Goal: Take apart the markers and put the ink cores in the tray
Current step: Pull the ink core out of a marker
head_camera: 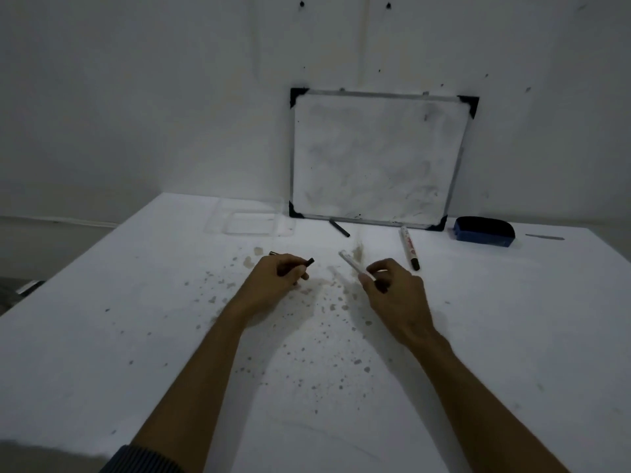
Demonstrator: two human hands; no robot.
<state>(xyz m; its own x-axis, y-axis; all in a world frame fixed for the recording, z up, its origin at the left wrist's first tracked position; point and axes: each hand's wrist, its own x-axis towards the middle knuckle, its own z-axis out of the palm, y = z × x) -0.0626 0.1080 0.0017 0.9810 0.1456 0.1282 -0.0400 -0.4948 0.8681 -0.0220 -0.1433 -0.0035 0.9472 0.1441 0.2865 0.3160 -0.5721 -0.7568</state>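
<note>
White marker barrel [351, 263] sticks out past my right hand [392, 288], fingers pinched on it; my left hand [280, 273] grips a black core [309, 262]. I see the tray [251, 221] well beyond.

The table [136, 336] lies bare on the left and near side, open to a hand; the clear tray [251, 221] sits at the far edge with free table before it; to its right a black stick [339, 228], a marker [409, 247] and a blue eraser [484, 231] crowd the foot of the whiteboard [377, 155].
</note>
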